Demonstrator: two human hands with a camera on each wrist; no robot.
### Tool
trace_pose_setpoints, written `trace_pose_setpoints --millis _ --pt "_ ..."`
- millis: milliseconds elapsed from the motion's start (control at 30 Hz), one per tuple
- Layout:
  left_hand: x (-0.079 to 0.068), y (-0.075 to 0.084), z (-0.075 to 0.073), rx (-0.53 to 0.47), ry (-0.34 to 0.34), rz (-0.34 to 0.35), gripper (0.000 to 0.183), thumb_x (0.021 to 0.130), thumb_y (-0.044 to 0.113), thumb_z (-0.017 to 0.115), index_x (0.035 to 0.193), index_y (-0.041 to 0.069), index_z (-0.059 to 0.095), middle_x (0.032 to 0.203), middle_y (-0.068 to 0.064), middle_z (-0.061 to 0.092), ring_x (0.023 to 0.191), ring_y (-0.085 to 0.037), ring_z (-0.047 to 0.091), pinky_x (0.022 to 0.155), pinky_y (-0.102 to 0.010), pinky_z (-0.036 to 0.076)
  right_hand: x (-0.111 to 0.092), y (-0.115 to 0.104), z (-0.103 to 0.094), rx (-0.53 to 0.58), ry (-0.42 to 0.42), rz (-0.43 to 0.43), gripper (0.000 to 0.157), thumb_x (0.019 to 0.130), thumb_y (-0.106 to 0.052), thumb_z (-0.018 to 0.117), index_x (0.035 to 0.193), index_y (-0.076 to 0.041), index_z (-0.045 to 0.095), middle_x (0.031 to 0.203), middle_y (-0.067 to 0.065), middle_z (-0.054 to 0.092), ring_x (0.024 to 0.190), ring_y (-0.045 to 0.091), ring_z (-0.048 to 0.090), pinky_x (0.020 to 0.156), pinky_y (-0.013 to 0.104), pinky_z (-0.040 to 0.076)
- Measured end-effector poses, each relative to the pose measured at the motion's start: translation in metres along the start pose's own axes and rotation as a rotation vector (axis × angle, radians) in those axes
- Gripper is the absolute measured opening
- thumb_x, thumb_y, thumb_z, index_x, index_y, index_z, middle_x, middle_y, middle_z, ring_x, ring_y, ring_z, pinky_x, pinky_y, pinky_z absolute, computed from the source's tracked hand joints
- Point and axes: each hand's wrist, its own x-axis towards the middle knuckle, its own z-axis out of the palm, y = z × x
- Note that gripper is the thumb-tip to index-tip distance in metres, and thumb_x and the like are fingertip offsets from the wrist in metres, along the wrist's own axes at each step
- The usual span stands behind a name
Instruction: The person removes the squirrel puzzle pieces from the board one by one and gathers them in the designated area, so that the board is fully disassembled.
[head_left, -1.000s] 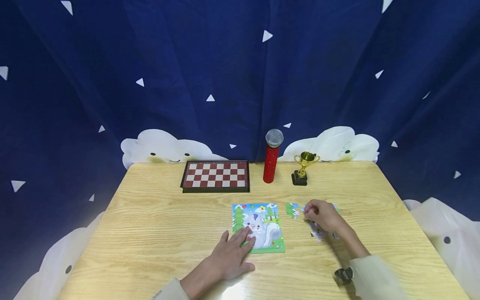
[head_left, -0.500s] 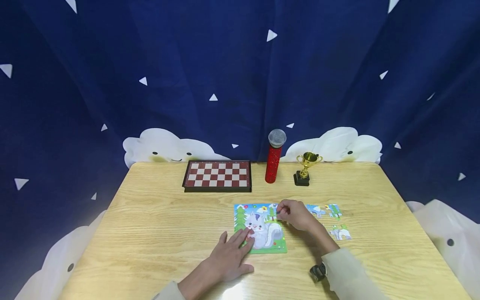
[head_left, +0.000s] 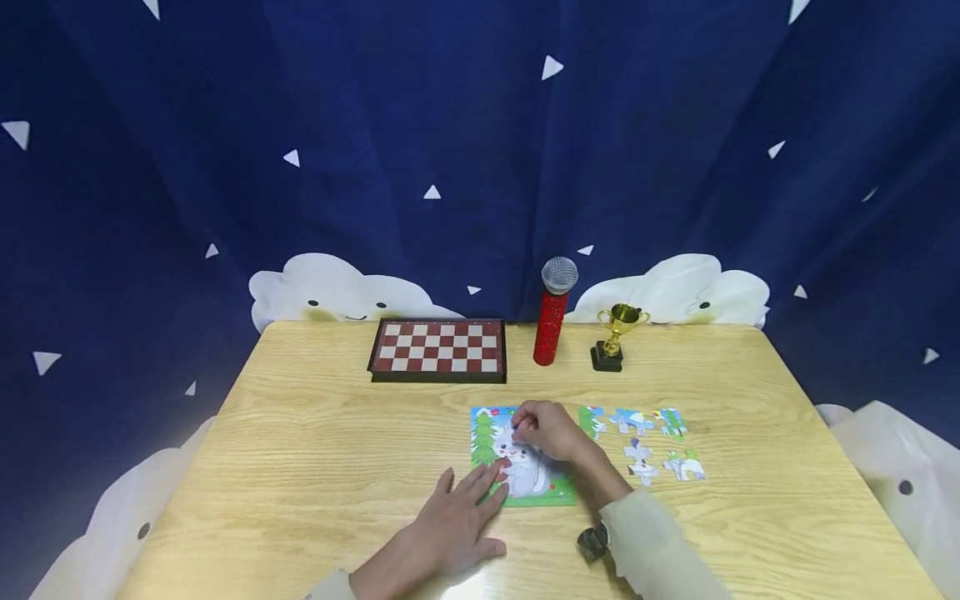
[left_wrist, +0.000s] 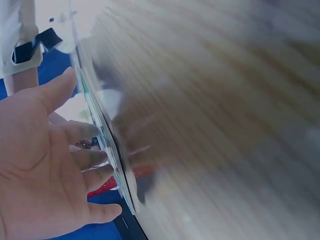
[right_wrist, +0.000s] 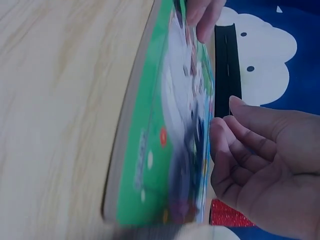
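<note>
A square squirrel puzzle board (head_left: 540, 501) lies on the table in the head view. My left hand (head_left: 459, 518) rests on its lower left part, fingers spread and nearly straight. Over the board's upper middle, my right hand (head_left: 551, 430) has its thumb and fingertips together, pinching what looks like a small puzzle piece (head_left: 515, 426), mostly hidden by the fingers. The right wrist view has the curled right hand (right_wrist: 262, 157) close above the board (right_wrist: 150, 125). In the left wrist view, the left hand (left_wrist: 55, 165) meets the board edge-on.
Several loose puzzle pieces (head_left: 640, 461) lie right of the board. Behind it stand a chessboard box (head_left: 438, 348), a red microphone (head_left: 551, 329) and a small gold trophy (head_left: 611, 340). A dark blue curtain (head_left: 420, 125) hangs beyond the wooden table (head_left: 322, 433).
My right hand has moved left from the loose pieces to above the board, uncovering several pieces. The left hand has stayed on the board. The head view has shifted slightly.
</note>
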Motion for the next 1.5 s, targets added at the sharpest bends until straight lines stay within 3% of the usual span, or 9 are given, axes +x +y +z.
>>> trace_pose_setpoints --millis 667,1500 --pt "-0.004 0.006 -0.001 0.037 -0.027 -0.011 0.073 0.089 0.065 0.040 0.148 0.023 0.033 0.159 0.000 0.020 0.146 -0.020 0.022 0.108 -0.056 0.032 0.001 -0.012 0.010 -0.130 -0.104 -0.029 0.011 0.081 -0.011 0.072 0.090 -0.007 0.068 0.071 -0.003 0.056 0.064 0.009 0.048 0.056 0.020 0.039" --pt "-0.003 0.004 0.002 0.047 -0.027 -0.020 0.073 0.088 0.065 0.041 0.147 0.023 0.035 0.158 0.000 0.024 0.145 -0.019 0.026 0.108 -0.055 0.033 -0.001 -0.013 0.015 -0.025 -0.086 -0.039 0.005 0.086 -0.003 0.064 0.083 -0.007 0.062 0.067 -0.002 0.056 0.056 0.009 0.049 0.049 0.019 0.040"
